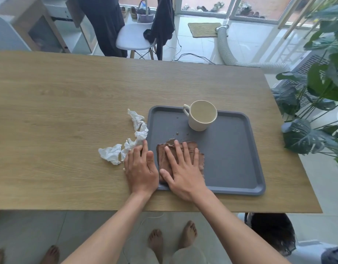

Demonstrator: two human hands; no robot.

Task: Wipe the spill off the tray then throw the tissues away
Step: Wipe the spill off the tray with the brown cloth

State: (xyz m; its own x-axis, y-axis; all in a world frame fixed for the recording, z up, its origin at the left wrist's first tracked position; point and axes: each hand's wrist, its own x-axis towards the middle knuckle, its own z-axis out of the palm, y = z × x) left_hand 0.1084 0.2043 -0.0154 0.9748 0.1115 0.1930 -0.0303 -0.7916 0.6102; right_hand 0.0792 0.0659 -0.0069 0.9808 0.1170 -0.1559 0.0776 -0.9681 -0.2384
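A grey tray [233,149] lies on the wooden table [69,111]. My right hand [183,168] presses flat, fingers spread, on a brown soaked tissue [191,145] at the tray's near left corner. A few brown drops [177,133] dot the tray just beyond the tissue. A cream mug [201,116] stands upright at the tray's far edge. My left hand [141,166] rests flat on the table beside the tray's left rim, fingertips touching crumpled white tissues [126,141] that trail along the table.
A leafy plant [317,103] stands off the table's right edge. A white chair [135,37] draped with dark clothes is beyond the far side. A ribbed hose [227,50] and cables lie on the floor. Another person's feet [49,254] show at bottom left.
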